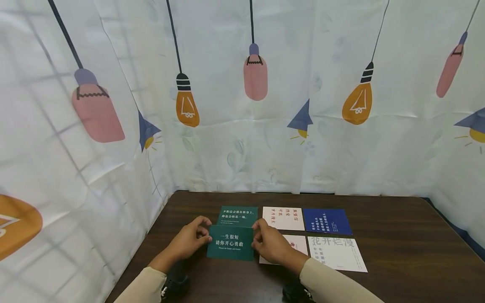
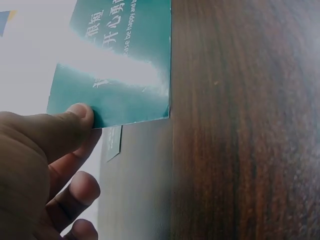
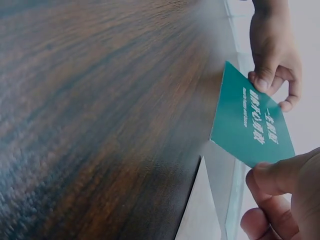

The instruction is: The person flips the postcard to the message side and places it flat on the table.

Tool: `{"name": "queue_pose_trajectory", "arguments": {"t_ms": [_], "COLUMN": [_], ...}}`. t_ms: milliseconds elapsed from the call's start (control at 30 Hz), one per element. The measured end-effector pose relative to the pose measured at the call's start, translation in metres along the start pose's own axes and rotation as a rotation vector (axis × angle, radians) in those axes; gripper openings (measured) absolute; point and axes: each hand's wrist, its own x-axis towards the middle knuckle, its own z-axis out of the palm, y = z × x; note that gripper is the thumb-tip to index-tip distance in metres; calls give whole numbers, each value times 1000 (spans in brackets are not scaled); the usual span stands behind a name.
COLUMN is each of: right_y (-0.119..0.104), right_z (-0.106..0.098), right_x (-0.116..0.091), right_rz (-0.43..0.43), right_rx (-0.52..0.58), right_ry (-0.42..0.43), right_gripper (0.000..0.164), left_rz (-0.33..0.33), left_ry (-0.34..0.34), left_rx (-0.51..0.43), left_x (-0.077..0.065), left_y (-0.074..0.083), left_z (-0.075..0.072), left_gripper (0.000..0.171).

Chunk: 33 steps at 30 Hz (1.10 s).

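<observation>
A green card (image 1: 231, 243) with white writing is held between both hands, raised over the table in the right wrist view. My left hand (image 1: 192, 239) pinches its left edge between thumb and fingers; in the left wrist view the thumb (image 2: 80, 114) lies on the card's printed face. My right hand (image 1: 273, 244) pinches the opposite edge, its thumb (image 3: 267, 175) on the face too. Just behind, a second green card (image 1: 238, 215) lies on the table, its lower part overlapped by the held one in the head view.
Right of the hands lie a cream card with red writing (image 1: 283, 218), a blue card (image 1: 327, 221), a white card with grey writing (image 1: 337, 253) and another pale card (image 1: 297, 241) partly behind my right hand. The dark wooden table (image 1: 409, 252) meets a printed curtain (image 1: 235, 147) at the back.
</observation>
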Motion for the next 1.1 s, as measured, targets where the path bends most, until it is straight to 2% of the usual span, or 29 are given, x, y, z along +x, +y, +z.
{"name": "queue_pose_trajectory", "arguments": {"t_ms": [233, 467, 800, 1100], "right_y": [0, -1, 1, 4], "right_z": [-2, -6, -7, -7], "right_x": [-2, -4, -2, -2], "right_rz": [22, 11, -23, -50], "right_rx": [40, 38, -12, 24], "right_ry": [7, 2, 46, 60], "right_gripper": [35, 13, 9, 11], "left_rz": [-31, -13, 0, 30], "left_ry": [27, 33, 15, 11], "left_rx": [-52, -4, 12, 24], "left_x": [0, 1, 1, 1], "left_y": [0, 0, -1, 0], "left_z": [0, -1, -2, -1], "left_gripper": [41, 15, 16, 19]}}
